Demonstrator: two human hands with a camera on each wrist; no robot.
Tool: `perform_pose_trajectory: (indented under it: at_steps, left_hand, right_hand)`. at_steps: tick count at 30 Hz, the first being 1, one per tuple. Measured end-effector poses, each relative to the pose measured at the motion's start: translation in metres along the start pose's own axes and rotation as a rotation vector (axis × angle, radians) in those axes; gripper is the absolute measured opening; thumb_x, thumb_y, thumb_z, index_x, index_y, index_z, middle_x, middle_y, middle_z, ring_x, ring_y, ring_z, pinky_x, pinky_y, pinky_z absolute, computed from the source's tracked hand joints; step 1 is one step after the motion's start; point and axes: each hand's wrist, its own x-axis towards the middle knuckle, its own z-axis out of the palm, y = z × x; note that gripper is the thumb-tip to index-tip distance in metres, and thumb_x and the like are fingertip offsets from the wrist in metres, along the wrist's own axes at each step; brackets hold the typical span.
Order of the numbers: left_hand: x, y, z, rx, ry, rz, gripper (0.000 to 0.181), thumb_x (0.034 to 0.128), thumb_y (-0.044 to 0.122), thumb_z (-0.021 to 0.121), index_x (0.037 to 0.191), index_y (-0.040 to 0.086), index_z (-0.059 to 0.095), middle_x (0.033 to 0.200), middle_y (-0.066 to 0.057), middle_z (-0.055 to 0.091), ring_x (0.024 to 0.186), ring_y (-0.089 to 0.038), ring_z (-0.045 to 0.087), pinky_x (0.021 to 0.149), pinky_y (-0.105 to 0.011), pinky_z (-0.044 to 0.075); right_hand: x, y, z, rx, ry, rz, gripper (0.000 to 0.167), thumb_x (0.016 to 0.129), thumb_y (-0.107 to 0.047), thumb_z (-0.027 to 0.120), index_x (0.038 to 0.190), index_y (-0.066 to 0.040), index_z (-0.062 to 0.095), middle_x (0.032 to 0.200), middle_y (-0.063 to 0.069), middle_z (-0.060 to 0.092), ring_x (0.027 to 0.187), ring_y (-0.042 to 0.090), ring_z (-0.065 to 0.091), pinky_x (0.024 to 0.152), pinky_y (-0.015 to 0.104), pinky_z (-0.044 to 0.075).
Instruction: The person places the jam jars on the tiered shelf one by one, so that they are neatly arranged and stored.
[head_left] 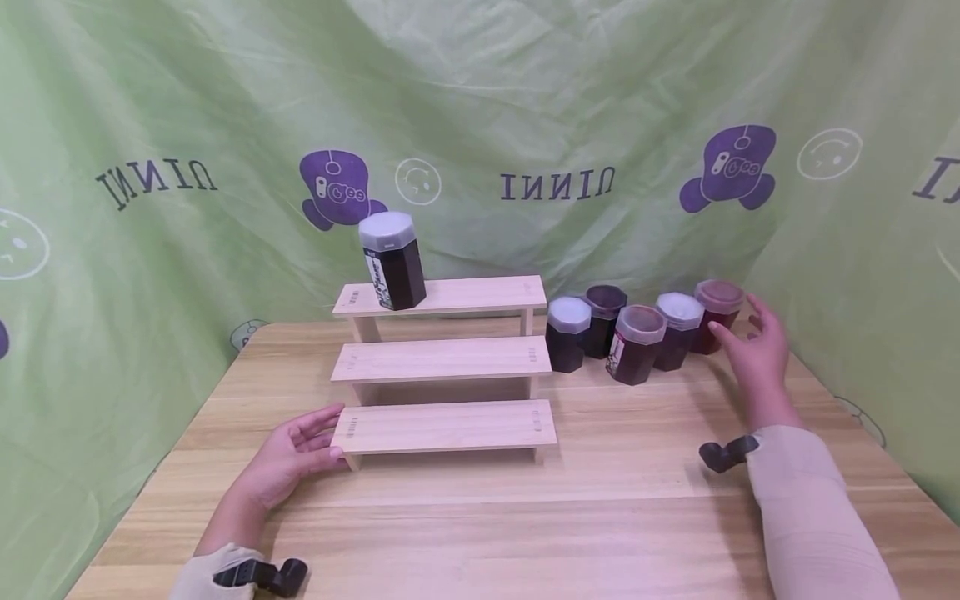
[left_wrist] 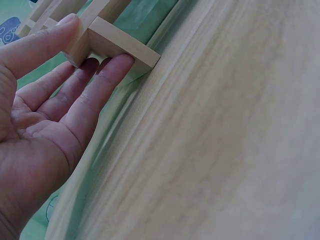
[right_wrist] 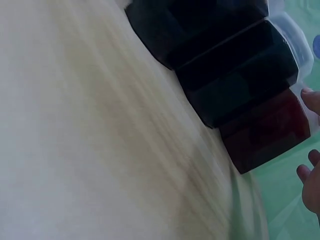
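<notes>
- Your left hand (head_left: 288, 457), fingers loosely bent, touches the left end of the three-tier wooden stand's lowest step (head_left: 446, 427).
- Your right hand (head_left: 759, 354) spreads open around the rightmost dark red jar (head_left: 711, 332); whether it touches, you cannot tell.
- That jar stands upright on the bench (head_left: 480, 542), right of four other lidded jars (head_left: 634, 354).
- A white-lidded dark jar (head_left: 403, 273) stands on the top step, left of its middle.

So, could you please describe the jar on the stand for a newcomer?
On the table is a wooden three-tier stand. Its top board bears a dark jar, left of centre. Unlike the five jars beside the stand, it is raised.
</notes>
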Motion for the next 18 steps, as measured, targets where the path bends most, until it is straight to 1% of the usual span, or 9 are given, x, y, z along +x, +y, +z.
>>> perform_pose_trajectory:
  at_steps: [5,9,15,18]
  left_hand:
    - [0.0,-0.001,-0.001,-0.003,-0.003,0.004,0.075,0.0808,-0.016,0.063,0.144,-0.017,0.023,0.123,0.002,0.06,0.106,-0.016,0.064,0.089,-0.038,0.057]
    - [0.001,-0.001,-0.001,-0.009,-0.009,0.006,0.074,0.0816,-0.015,0.063,0.144,-0.016,0.024,0.123,0.003,0.06,0.107,-0.017,0.064,0.089,-0.039,0.057]
    - [0.001,-0.001,-0.001,-0.029,-0.008,0.006,0.073,0.0814,-0.016,0.063,0.144,-0.016,0.024,0.122,0.003,0.061,0.107,-0.017,0.064,0.089,-0.039,0.057]
    - [0.0,-0.001,-0.002,-0.034,-0.009,0.008,0.073,0.0813,-0.017,0.062,0.144,-0.016,0.024,0.122,0.004,0.061,0.107,-0.017,0.064,0.089,-0.038,0.057]
  right_hand:
    - [0.01,-0.001,-0.001,-0.043,-0.01,-0.038,0.082,0.091,-0.033,0.069,0.156,-0.02,0.021,0.16,0.012,0.017,0.144,0.033,0.021,0.119,0.05,0.025]
    - [0.016,-0.003,-0.001,-0.073,-0.025,-0.055,0.084,0.09,-0.031,0.069,0.156,-0.014,0.02,0.16,0.015,0.017,0.144,0.035,0.021,0.118,0.052,0.026]
    - [0.023,-0.008,0.001,-0.112,-0.074,-0.082,0.087,0.09,-0.029,0.07,0.156,-0.01,0.016,0.16,0.017,0.015,0.142,0.039,0.023,0.116,0.053,0.03]
    - [0.025,-0.01,0.003,-0.107,-0.088,-0.085,0.087,0.091,-0.026,0.069,0.156,-0.008,0.014,0.16,0.017,0.014,0.142,0.04,0.024,0.116,0.051,0.031]
